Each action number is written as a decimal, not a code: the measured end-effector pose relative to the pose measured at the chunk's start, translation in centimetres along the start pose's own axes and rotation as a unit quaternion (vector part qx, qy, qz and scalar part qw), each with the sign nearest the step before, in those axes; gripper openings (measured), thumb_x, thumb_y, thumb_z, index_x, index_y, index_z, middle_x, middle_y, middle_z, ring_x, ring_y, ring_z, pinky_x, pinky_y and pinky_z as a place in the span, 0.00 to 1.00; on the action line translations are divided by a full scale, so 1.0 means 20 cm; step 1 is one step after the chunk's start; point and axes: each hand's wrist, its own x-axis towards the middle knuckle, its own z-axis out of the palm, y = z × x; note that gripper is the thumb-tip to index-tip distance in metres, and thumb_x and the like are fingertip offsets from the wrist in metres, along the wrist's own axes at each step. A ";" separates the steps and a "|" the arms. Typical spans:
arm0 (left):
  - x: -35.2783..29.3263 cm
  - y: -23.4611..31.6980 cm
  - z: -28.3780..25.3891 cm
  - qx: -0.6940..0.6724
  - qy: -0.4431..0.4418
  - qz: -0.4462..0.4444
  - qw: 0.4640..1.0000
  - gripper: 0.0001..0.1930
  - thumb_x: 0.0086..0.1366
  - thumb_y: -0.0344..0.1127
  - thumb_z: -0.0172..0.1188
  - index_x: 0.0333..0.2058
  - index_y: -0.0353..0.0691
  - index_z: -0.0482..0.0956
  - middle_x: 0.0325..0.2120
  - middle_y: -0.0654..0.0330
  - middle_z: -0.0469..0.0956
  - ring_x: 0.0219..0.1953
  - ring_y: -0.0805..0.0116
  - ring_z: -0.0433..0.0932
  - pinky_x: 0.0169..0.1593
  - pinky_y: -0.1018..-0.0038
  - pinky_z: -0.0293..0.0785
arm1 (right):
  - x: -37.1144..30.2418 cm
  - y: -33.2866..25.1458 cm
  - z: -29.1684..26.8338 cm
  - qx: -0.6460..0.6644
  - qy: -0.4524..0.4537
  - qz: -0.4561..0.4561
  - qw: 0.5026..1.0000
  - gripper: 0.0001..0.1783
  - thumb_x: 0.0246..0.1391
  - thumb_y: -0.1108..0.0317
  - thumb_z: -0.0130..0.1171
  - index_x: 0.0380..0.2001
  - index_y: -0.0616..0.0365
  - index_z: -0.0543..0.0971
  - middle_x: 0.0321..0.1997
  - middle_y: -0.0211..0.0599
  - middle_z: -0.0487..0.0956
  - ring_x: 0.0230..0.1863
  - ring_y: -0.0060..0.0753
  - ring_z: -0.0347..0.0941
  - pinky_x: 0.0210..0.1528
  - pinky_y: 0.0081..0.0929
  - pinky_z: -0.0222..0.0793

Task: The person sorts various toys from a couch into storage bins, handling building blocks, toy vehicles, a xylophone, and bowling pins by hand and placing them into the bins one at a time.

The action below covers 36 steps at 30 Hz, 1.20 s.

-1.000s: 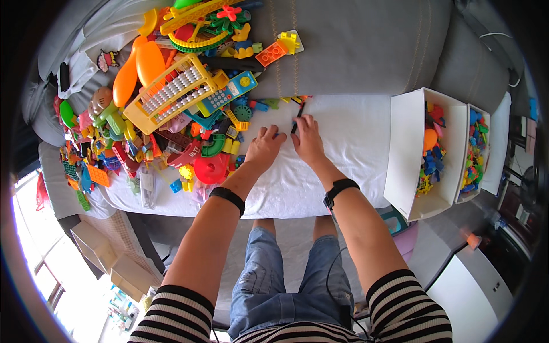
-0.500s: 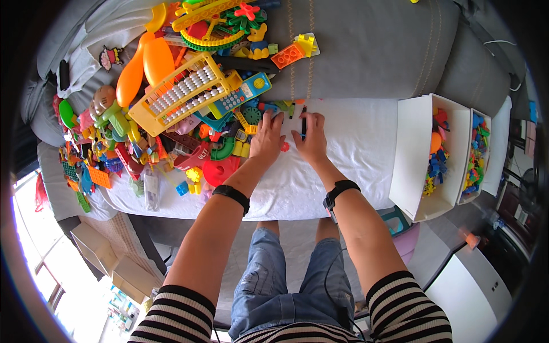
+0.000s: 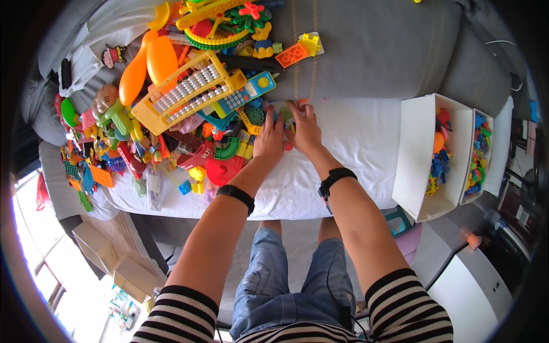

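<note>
On the white sheet (image 3: 354,154), beside the right edge of a big toy pile, my two hands are close together. My left hand (image 3: 270,139) lies palm down next to the yellow and green toy pieces, with its fingers apart. My right hand (image 3: 305,132) reaches over small colored pieces, its fingers stretched forward and spread. A small greenish piece (image 3: 287,116) shows between the hands; the fingers partly cover it. Left of them are a dark green toy gear (image 3: 255,116), a green curved block (image 3: 227,148) and a red toy piece (image 3: 224,170).
A yellow abacus (image 3: 186,91) with white beads and a blue toy phone (image 3: 246,93) top the pile. Orange plastic clubs (image 3: 136,67) lie behind. At right stand white boxes (image 3: 414,154) with colorful blocks. An orange block (image 3: 292,55) rests on the grey sofa (image 3: 366,51).
My right hand has moved slightly left and forward, nearer my left hand, and its fingers have spread. The dark rod that was at its fingers no longer shows.
</note>
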 end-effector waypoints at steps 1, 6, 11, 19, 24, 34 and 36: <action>0.00 -0.01 0.01 0.000 0.000 0.000 1.000 0.37 0.49 0.29 0.67 0.59 0.44 0.62 0.64 0.45 0.51 0.60 0.42 0.63 0.54 0.59 0.72 | -0.01 0.00 -0.01 0.000 0.000 0.000 1.000 0.36 0.40 0.69 0.68 0.57 0.40 0.69 0.55 0.40 0.64 0.55 0.50 0.65 0.48 0.42 0.73; -0.08 -0.09 0.05 0.073 -0.007 0.077 0.994 0.27 0.54 0.32 0.64 0.54 0.47 0.68 0.64 0.54 0.54 0.56 0.53 0.69 0.53 0.62 0.74 | -0.15 0.11 -0.02 -0.055 -0.067 -0.077 0.993 0.35 0.43 0.68 0.68 0.56 0.38 0.69 0.54 0.36 0.64 0.53 0.45 0.66 0.45 0.39 0.76; -0.10 -0.13 0.01 0.136 0.001 0.132 0.982 0.18 0.58 0.32 0.58 0.49 0.48 0.72 0.62 0.58 0.59 0.54 0.56 0.70 0.52 0.62 0.75 | -0.20 0.06 0.02 -0.045 -0.006 -0.066 0.997 0.28 0.45 0.70 0.67 0.51 0.40 0.72 0.52 0.35 0.65 0.50 0.44 0.67 0.44 0.38 0.76; -0.04 -0.12 0.02 -0.037 0.018 0.131 0.991 0.25 0.55 0.30 0.63 0.53 0.47 0.71 0.49 0.57 0.73 0.46 0.54 0.75 0.43 0.64 0.77 | -0.15 0.27 0.07 0.277 0.021 0.054 0.959 0.20 0.52 0.75 0.60 0.49 0.46 0.75 0.33 0.35 0.75 0.33 0.38 0.73 0.33 0.30 0.72; -0.08 0.01 -0.02 -0.477 -0.115 -0.172 0.854 0.21 0.66 0.35 0.55 0.58 0.49 0.69 0.42 0.64 0.77 0.42 0.71 0.76 0.43 0.71 0.75 | -0.20 0.30 -0.08 0.707 -0.116 0.266 0.645 0.17 0.59 0.73 0.56 0.52 0.50 0.73 0.34 0.28 0.75 0.32 0.19 0.70 0.27 0.20 0.67; -0.05 0.56 -0.09 -0.696 -0.279 -0.178 0.637 0.21 0.74 0.47 0.43 0.62 0.54 0.64 0.44 0.66 0.76 0.40 0.77 0.74 0.40 0.77 0.74 | -0.44 0.42 -0.63 0.817 -0.099 0.173 0.542 0.16 0.63 0.68 0.54 0.53 0.51 0.73 0.40 0.26 0.75 0.36 0.17 0.69 0.28 0.16 0.63; -0.02 0.72 -0.07 -0.664 -0.325 -0.158 0.655 0.22 0.73 0.48 0.45 0.63 0.54 0.63 0.46 0.66 0.75 0.44 0.75 0.74 0.44 0.74 0.75 | -0.52 0.49 -0.77 0.809 -0.062 0.163 0.562 0.16 0.62 0.68 0.54 0.53 0.52 0.73 0.40 0.26 0.75 0.36 0.16 0.69 0.28 0.16 0.63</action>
